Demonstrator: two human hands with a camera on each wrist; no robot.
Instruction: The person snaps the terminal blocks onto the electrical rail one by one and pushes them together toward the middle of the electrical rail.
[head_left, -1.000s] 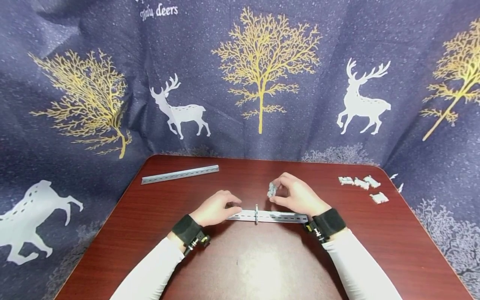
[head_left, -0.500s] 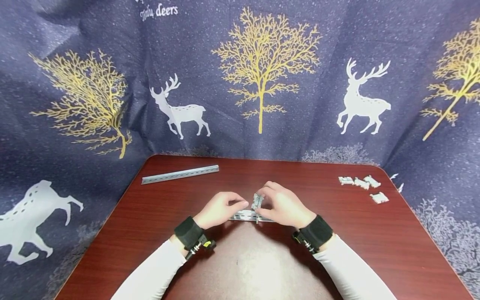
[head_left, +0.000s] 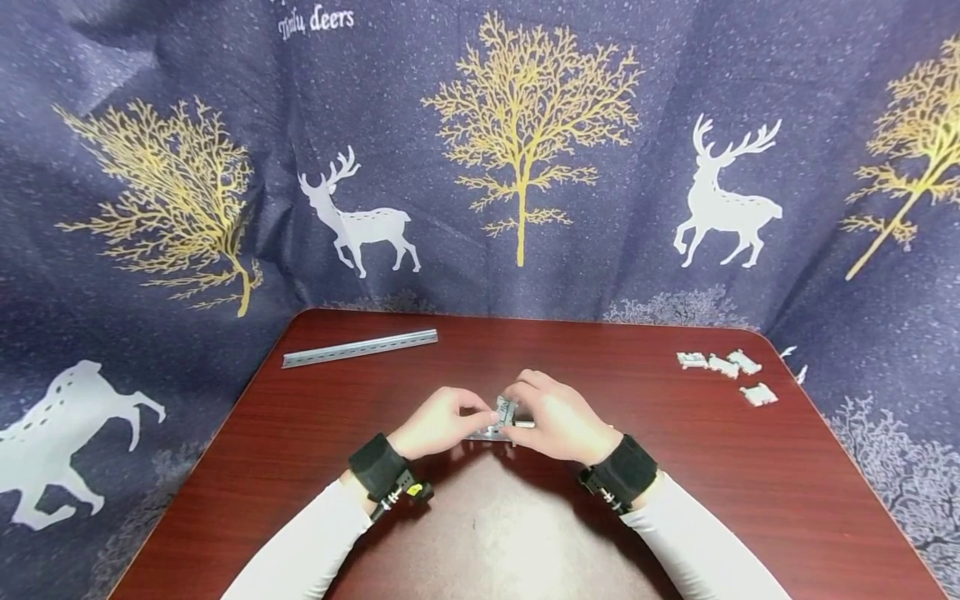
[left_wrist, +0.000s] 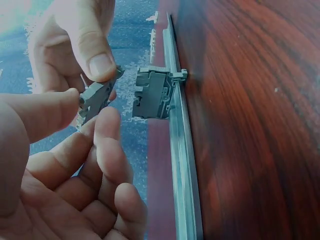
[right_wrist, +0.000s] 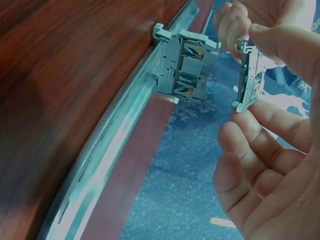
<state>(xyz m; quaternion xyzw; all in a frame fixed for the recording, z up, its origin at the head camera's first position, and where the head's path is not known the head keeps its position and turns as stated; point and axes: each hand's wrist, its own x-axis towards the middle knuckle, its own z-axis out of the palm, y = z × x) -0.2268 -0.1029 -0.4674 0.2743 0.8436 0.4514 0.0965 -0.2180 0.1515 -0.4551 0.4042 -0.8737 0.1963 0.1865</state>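
A grey terminal block is held over the slotted metal DIN rail between both hands. My right hand pinches it between thumb and fingers at its two ends, as the right wrist view shows. From the other side, my left hand has thumb and forefinger on one end of the block. A second terminal block stands clipped across the rail, a short gap away from the held one. In the head view the hands cover much of the rail and the clipped block.
Another slotted rail lies at the back left of the brown table. Several loose terminal blocks lie at the back right. A printed cloth hangs behind the table.
My right hand has moved left and down to the rail with the terminal block. My left hand has shifted slightly right, and its thumb and forefinger now meet the block.
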